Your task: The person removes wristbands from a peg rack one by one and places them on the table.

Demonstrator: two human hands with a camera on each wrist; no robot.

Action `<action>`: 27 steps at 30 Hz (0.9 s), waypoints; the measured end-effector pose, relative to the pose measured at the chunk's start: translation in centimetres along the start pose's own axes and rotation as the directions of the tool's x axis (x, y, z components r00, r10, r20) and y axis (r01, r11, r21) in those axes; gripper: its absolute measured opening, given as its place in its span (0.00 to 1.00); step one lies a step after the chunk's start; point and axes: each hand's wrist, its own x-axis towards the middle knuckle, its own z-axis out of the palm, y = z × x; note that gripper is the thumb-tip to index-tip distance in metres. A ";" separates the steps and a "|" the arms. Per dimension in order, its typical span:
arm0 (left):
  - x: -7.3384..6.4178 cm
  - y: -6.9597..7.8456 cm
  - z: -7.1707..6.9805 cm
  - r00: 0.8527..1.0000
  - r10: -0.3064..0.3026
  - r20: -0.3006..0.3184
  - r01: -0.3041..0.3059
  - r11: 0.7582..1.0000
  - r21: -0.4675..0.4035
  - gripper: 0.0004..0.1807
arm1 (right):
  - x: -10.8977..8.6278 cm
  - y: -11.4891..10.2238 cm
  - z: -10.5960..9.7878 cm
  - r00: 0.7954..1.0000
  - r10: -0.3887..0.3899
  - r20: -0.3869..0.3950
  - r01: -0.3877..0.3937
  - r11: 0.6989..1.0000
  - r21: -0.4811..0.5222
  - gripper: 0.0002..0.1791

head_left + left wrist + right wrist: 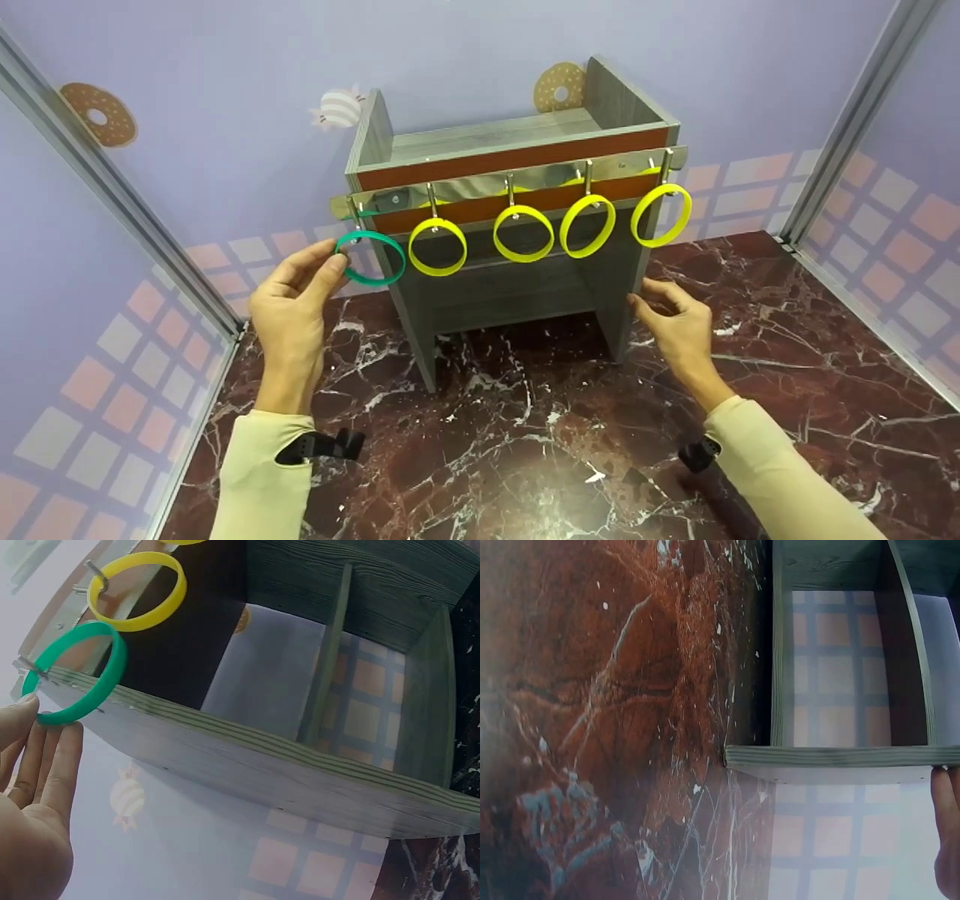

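A green ring (394, 242) hangs around the leftmost hook (31, 667) of a metal hook rail (472, 180). My left hand (292, 300) pinches its left edge between thumb and fingers; in the left wrist view these fingers meet its lower rim. Several yellow rings (438, 247) hang in a row to its right, one per hook. The rail runs across the front of a grey wooden shelf unit (637, 240). At the unit's right side panel (840, 757), my right hand (679, 322) touches the panel near its front edge, fingertips against the outer face.
The unit stands upright on a dark red marbled surface (510, 465), close to a lilac back wall (465, 45) printed with sweets and tiles. Side walls (90, 285) in metal frames enclose the left and right. A reddish-brown strip (517, 154) crosses the unit's front.
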 end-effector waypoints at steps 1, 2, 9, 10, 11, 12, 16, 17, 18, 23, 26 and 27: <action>0.0 0.1 0.0 1.000 0.006 -0.001 -0.006 1.000 0.001 0.10 | -0.1 0.0 0.1 1.000 0.001 -0.007 -0.001 1.000 -0.009 0.12; 0.0 0.3 0.0 1.000 0.009 -0.003 -0.009 1.000 -0.003 0.10 | -0.2 -0.1 0.2 1.000 0.001 -0.013 -0.002 1.000 -0.018 0.12; 0.0 1.1 0.3 1.000 0.022 -0.006 -0.023 0.999 -0.041 0.09 | -0.4 -0.1 0.6 0.999 0.007 -0.049 -0.011 0.996 -0.088 0.13; -0.1 1.2 0.3 1.000 0.025 -0.005 -0.025 0.999 -0.048 0.09 | -0.4 -0.1 0.7 0.999 0.003 -0.051 -0.007 0.996 -0.094 0.13; -0.1 1.3 0.3 1.000 0.029 -0.005 -0.029 0.998 -0.055 0.10 | -0.4 -0.1 0.7 0.999 -0.002 -0.053 -0.003 0.995 -0.097 0.13; -0.1 1.5 0.4 0.999 0.034 -0.007 -0.034 0.997 -0.064 0.10 | -0.4 -0.1 0.7 0.998 -0.008 -0.056 0.002 0.995 -0.098 0.13; -0.4 2.1 0.5 0.998 0.056 -0.016 -0.057 0.994 -0.093 0.10 | -0.4 0.0 0.7 0.998 -0.033 -0.060 0.027 0.995 -0.100 0.13; -0.5 2.3 0.5 0.998 0.061 -0.018 -0.063 0.993 -0.100 0.10 | -0.4 0.0 0.7 0.997 -0.037 -0.061 0.031 0.995 -0.099 0.13; -0.7 2.5 0.5 0.998 0.066 -0.019 -0.068 0.992 -0.106 0.10 | -0.4 0.0 0.8 0.997 -0.041 -0.062 0.035 0.995 -0.098 0.13; -1.4 3.4 0.5 0.996 0.083 -0.016 -0.084 0.986 -0.144 0.11 | -0.5 0.0 0.9 0.996 -0.053 -0.070 0.047 0.995 -0.090 0.12; -1.8 3.7 0.3 0.995 0.097 -0.013 -0.097 0.982 -0.160 0.11 | -0.6 -0.1 1.0 0.995 -0.056 -0.079 0.048 0.994 -0.095 0.12; -2.0 3.7 0.2 0.994 0.106 -0.013 -0.107 0.982 -0.157 0.11 | -0.6 -0.1 1.0 0.995 -0.056 -0.082 0.047 0.994 -0.099 0.12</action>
